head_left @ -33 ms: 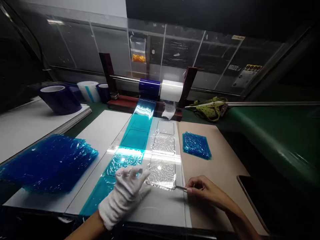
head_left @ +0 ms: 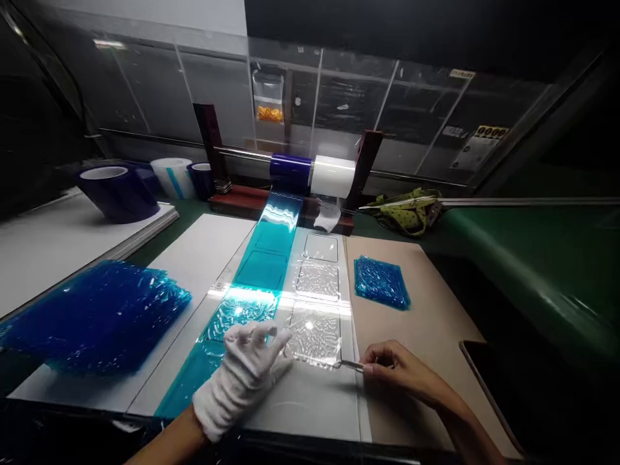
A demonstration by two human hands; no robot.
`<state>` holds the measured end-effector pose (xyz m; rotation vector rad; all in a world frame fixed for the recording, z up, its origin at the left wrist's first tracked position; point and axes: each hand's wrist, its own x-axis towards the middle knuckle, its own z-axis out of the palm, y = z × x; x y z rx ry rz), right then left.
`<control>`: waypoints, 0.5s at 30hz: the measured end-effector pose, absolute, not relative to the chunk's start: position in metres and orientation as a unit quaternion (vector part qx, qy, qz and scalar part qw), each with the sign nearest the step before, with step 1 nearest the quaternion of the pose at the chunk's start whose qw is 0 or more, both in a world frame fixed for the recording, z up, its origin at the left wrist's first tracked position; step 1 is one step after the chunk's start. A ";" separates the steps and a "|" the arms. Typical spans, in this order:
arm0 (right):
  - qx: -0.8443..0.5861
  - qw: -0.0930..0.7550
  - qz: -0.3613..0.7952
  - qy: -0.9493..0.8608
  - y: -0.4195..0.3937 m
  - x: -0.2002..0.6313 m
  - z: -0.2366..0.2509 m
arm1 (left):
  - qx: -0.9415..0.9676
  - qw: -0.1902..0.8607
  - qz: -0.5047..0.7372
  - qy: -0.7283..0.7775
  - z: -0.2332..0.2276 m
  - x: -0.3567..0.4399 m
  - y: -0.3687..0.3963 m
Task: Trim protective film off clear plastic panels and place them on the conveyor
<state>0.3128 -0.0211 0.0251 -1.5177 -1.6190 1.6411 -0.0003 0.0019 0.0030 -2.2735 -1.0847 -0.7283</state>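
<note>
The gloved left hand [head_left: 247,368] lies open, fingers spread on the blue film [head_left: 242,303] and the near clear tile [head_left: 314,339], steadying it. The bare right hand [head_left: 394,371] pinches tweezers [head_left: 351,364], tip at the tile's corner, likely to lift it. Beyond lie 2 more tiles, a blue stack [head_left: 380,281], then the film rolls [head_left: 312,173].

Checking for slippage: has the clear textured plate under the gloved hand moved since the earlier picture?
No. The clear textured plate sits at the same spot beside the blue film strip.
</note>
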 end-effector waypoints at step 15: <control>-0.592 0.210 0.558 -0.542 -0.035 0.340 0.015 | -0.836 0.170 -0.390 -0.346 0.064 -0.011 0.073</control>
